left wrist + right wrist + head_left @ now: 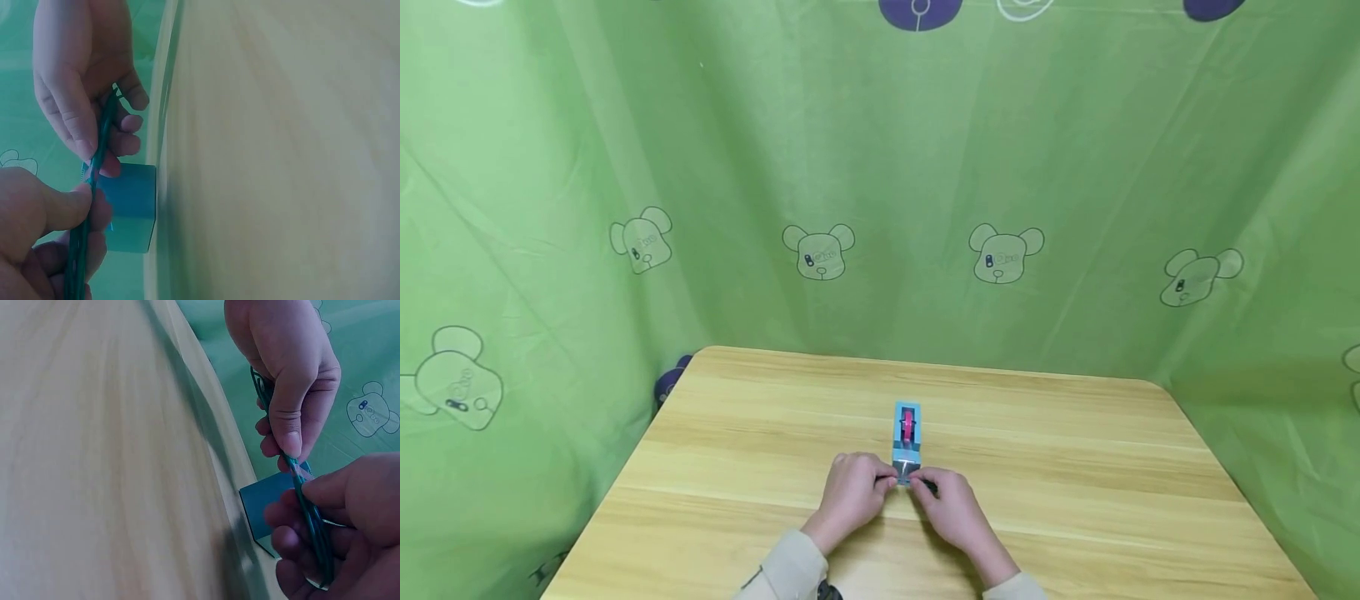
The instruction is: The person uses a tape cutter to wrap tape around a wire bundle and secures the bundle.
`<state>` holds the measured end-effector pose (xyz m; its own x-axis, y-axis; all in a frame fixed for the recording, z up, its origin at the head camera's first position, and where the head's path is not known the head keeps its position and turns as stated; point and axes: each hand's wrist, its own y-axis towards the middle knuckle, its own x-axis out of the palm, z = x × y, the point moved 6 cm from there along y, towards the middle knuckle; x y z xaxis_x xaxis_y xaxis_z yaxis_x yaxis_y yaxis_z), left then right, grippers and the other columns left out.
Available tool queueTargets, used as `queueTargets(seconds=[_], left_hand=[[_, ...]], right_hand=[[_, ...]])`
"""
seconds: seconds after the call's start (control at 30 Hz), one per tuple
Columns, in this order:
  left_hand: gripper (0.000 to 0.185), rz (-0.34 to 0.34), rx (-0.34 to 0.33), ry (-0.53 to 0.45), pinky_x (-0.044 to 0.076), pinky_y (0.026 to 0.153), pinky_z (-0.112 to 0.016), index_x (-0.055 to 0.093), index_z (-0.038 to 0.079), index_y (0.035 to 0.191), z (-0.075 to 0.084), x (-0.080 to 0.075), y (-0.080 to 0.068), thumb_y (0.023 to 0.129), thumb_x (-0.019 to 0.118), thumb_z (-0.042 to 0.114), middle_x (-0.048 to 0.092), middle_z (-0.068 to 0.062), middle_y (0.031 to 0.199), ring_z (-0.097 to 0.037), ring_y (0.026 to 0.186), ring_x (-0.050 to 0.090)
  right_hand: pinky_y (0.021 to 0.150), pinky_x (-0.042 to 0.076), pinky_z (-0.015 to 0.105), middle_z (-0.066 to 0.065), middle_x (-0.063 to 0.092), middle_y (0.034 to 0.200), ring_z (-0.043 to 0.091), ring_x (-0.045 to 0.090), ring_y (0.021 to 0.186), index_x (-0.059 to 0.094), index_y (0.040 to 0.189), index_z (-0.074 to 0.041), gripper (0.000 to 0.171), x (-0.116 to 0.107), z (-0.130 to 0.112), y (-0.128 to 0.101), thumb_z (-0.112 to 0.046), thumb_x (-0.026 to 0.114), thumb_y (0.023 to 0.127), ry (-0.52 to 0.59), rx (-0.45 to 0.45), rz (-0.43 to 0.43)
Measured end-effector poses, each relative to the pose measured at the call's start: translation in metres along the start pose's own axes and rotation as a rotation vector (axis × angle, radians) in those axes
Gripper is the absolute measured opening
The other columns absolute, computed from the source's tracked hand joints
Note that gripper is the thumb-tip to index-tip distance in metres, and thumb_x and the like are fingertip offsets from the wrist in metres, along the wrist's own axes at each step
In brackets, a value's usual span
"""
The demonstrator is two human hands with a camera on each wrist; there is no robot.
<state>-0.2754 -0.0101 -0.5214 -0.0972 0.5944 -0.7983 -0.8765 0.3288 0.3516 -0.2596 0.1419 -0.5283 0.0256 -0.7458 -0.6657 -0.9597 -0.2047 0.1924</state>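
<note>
1. So, closest to the camera are two beige sleeves (790, 571), with both hands meeting at the middle of the wooden table (1075, 500).
2. Left hand (850, 492) has thumb and forefinger pinched tight on a thin green cord (94, 187); the other fingers are curled under it. The wrist views show the cord running straight from one hand to the other.
3. Right hand (951, 504) is clamped on the same cord the same way, thumb pressed on top. In the head view only a dark sliver of it shows between the hands.
4. Just past the fingertips sits a small blue block-shaped holder (907, 437) with a pink roll or wheel in it. Its near end is right at the cord, but I can't tell if they touch.
5. My read: the step in hand is stretching the cord taut across the holder's near end, maybe to cut or thread it. Next move probably calls for keeping both pinches firm and the tension even, so the block doesn't skid.
6. Farthest back is a green curtain (880, 208) with bear prints.
</note>
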Motion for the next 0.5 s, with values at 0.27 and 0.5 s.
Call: queueTargets(seconds=[0.27,0.5], left_hand=[[0.007,0.008,0.001,-0.007,0.041,0.075,-0.028,0.08,0.025,0.09,0.0012,-0.0012,0.0002,0.083,0.08,0.022,0.071,0.015,0.085,-0.002,0.078,0.063],[0.008,0.015,-0.01,-0.023,0.04,0.073,-0.027,0.079,0.025,0.089,-0.0006,-0.0007,0.0005,0.082,0.08,0.022,0.071,0.016,0.084,-0.001,0.076,0.062]], right_hand=[[0.085,0.054,0.044,0.005,0.073,0.098,0.022,0.067,0.095,0.074,0.098,-0.009,0.009,0.0001,0.0017,0.0008,-0.007,0.068,0.092,-0.002,0.02,0.035],[0.072,0.054,0.028,0.003,0.073,0.095,0.011,0.061,0.078,0.074,0.097,-0.008,0.009,-0.0007,0.0015,0.0009,-0.005,0.07,0.09,0.005,0.033,0.062]])
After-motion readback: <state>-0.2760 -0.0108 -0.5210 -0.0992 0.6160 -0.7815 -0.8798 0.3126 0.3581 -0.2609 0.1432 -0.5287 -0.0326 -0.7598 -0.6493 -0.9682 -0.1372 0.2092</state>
